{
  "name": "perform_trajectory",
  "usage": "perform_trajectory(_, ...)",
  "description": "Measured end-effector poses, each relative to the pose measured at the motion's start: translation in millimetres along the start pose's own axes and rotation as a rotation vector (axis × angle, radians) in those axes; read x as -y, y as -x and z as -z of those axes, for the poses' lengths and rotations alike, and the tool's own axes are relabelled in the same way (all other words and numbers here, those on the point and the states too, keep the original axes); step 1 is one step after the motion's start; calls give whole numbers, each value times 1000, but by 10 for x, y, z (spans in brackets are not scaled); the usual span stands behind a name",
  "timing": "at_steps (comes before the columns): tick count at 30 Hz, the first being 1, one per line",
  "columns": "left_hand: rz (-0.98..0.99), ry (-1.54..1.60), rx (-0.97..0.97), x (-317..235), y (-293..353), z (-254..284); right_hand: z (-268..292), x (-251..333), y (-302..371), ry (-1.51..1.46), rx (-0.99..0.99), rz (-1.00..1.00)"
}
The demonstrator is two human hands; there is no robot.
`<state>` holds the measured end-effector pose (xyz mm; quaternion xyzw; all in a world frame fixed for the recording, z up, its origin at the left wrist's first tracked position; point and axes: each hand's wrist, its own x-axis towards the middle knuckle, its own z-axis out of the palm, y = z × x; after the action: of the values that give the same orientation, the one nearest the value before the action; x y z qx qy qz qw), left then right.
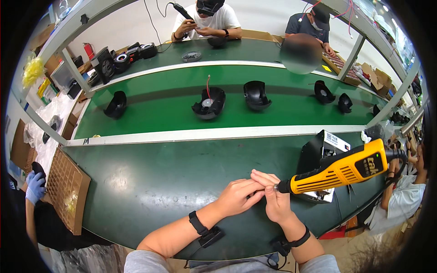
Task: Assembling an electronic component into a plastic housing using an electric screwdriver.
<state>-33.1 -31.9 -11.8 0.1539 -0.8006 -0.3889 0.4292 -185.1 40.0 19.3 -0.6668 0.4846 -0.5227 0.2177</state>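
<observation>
Spanning the view, a green conveyor (282,113) carries black fan housings (208,103), untouched. On the bench (150,182), a cardboard tray (68,191) looks nearly empty. Left hand (236,196) pinches something tiny at a yellow screwdriver's (341,169) tip; right hand (276,202) curls around there too.
</observation>
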Motion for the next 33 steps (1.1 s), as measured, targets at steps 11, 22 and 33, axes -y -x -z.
perform_trajectory(11, -2, -21, 12, -5, 20, -21, 24, -24, 0, 58, -11, 4)
perform_trajectory(22, 101, 35, -2, -30, 1, 19, 32, -47, 28, 12, -49, 4)
perform_trajectory(33, 33, -98, 15, 7, 46, -11, -4, -75, 93, -54, 14, -35)
